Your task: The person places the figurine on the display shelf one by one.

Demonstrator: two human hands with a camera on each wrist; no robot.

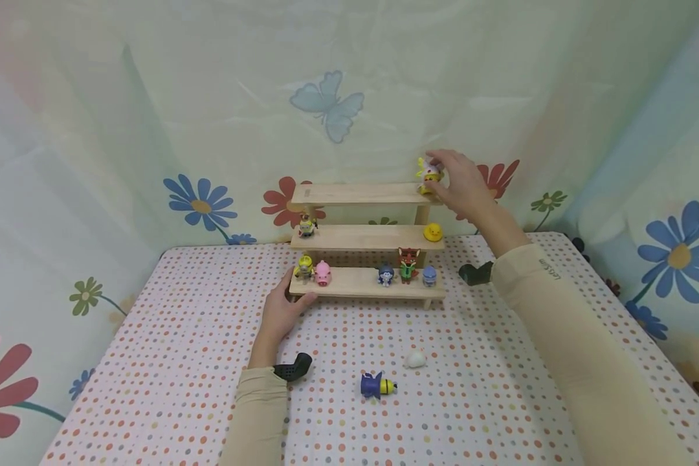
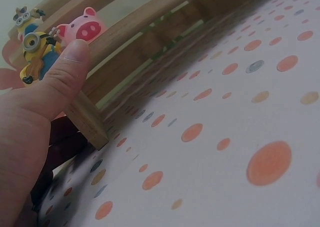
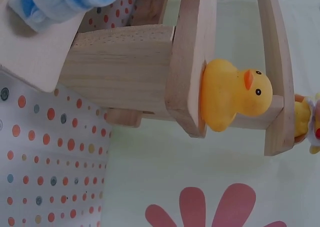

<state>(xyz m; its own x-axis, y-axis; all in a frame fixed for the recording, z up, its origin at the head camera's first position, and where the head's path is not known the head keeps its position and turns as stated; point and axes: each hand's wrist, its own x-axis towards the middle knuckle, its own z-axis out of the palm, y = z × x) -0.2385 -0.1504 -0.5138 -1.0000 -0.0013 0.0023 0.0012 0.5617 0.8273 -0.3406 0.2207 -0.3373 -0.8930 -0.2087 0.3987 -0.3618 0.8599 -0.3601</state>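
Observation:
My right hand (image 1: 457,181) pinches a yellow and white figurine (image 1: 428,175) at the right end of the top tier of a three-tier wooden display shelf (image 1: 361,193). In the right wrist view the figurine (image 3: 302,119) is cut off by the edge, its base right at the top board. My left hand (image 1: 281,307) grips the left end of the bottom tier, thumb along the front; its other fingers are mostly hidden in the left wrist view. Beside that thumb stand a minion figurine (image 2: 42,52) and a pink pig figurine (image 2: 82,27).
A rubber duck (image 1: 433,232) sits on the middle tier's right, a crowned minion (image 1: 307,226) on its left. The bottom tier also bears a dark-hooded figurine (image 1: 386,275), a fox (image 1: 408,265) and a blue figurine (image 1: 429,276). On the tablecloth lie a purple-yellow figurine (image 1: 377,386) and a white object (image 1: 415,358).

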